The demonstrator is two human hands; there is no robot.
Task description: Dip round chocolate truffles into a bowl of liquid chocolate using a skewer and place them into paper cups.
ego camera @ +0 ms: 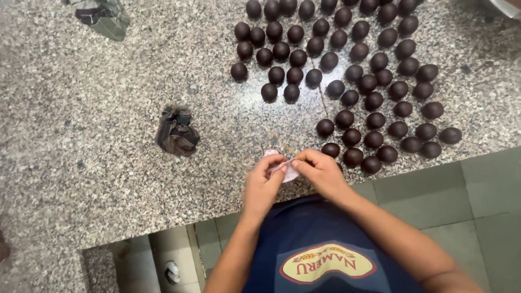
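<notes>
A speckled grey granite counter [108, 179] is filling most of the view, its near edge running just in front of the person's body, with green floor tiles [477, 217] showing below it on the right. A large spread of dark brown, egg-shaped balls [347, 70] is lying in loose rows across the upper right of the counter, the nearest ones sitting just beside the hands. The person's dark blue apron [320, 244] is showing at the bottom, with an oval yellow and red badge on it. A crumpled dark cloth bundle [176, 132] is resting on the counter to the left of the hands, well apart from the balls, and another crumpled wrapper [100, 16] is lying at the top left corner. The left hand [263, 182] and the right hand [321, 171] are meeting at the counter's edge, fingers narrowed into pinches, both holding a small pale pink wrapper [287, 171] between them. A thin light strand [282, 142] is trailing from the hands up over the granite; what it is cannot be told.
</notes>
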